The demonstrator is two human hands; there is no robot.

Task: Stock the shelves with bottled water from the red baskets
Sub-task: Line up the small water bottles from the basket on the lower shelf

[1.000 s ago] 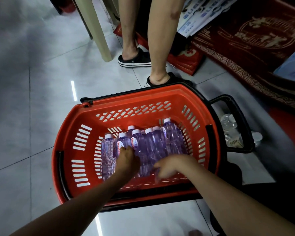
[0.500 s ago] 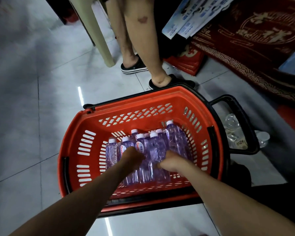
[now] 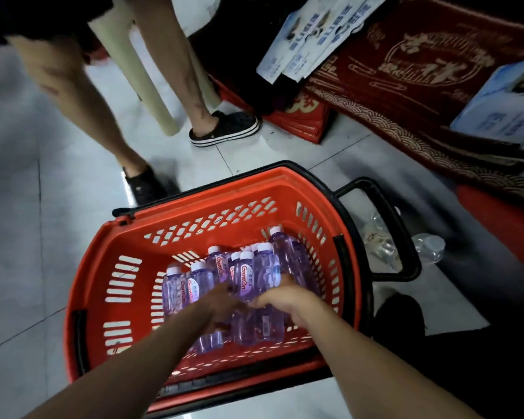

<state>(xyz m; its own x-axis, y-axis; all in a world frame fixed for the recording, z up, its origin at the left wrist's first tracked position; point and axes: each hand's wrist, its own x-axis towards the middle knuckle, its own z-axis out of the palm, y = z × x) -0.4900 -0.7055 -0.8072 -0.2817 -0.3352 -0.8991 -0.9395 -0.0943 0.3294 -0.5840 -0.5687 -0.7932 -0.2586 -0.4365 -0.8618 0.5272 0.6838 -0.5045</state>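
**Both hands among the water bottles (image 3: 245, 275) in the red basket (image 3: 120, 278)**

The red basket stands on the pale tiled floor (image 3: 28, 243). The water bottles are inside it, packed together in its middle and right part. They are clear with a violet tint and white caps, and they lean with their caps toward the basket's far wall. Several show red lettering on their labels.

Both arms reach in over the basket's near rim, and the two hands meet on the bottles at the centre of the pile. The right hand (image 3: 286, 297) has its fingers curled round the bottles there and grips them from the right. The left hand (image 3: 221, 300) lies on the bottles just beside it. Its fingers are dark and blurred, so I cannot tell whether they are closed on a bottle or only rest on it.

A black handle (image 3: 404, 237) juts from the basket's right side. On the floor by that handle lie clear crumpled bottles (image 3: 428, 247).

Past the basket's far rim stand another person's bare legs. One black shoe (image 3: 146, 186) is just beyond the far left corner, and a black clog (image 3: 224, 128) stands farther off. A cream chair leg (image 3: 152, 95) stands between the legs. Far right of the basket lies a red patterned mat (image 3: 421, 95), with blue-and-white packs (image 3: 312, 37) on it.
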